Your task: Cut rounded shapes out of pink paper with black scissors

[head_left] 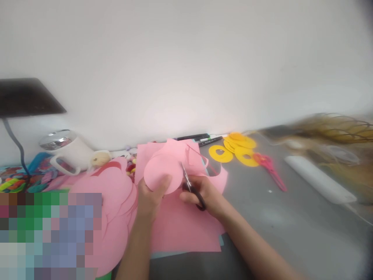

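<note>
My left hand [150, 196] pinches a pink paper circle [161, 171] by its lower edge, thumb on its front, and holds it up above the table. My right hand [204, 192] grips black-handled scissors [190, 186], whose blades point up along the circle's right edge. Curled pink offcut strips [204, 159] hang just behind the blades. Under both hands lies a stack of pink paper sheets [186, 229].
Cut pink circles [116, 194] pile at the left. Yellow paper rings [237, 149], markers [204, 138] and pink scissors [271, 167] lie further back on the grey table [291, 225]. A white mug [68, 153], a white roll [317, 179] and a wire basket [338, 132] stand around.
</note>
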Tool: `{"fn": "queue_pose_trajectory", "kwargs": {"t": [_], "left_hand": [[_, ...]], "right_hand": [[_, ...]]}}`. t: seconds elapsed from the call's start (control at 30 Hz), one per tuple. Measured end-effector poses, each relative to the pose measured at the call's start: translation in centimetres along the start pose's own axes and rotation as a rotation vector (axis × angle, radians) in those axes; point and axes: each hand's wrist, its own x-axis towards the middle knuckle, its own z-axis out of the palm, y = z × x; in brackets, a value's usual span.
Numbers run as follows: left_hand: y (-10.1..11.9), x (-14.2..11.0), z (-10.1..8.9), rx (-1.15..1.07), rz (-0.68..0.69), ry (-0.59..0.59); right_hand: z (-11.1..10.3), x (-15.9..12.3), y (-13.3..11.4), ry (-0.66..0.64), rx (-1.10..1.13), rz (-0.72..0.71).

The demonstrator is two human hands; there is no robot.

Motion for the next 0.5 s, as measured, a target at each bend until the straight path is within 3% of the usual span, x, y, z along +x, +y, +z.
{"fn": "queue_pose_trajectory", "kwargs": {"t": [0.5], "left_hand": [[0.18,-0.27,0.38,-0.026,-0.038,0.109]], "right_hand": [[0.03,0.1,0.5,0.011,0.028,0.008]]}}
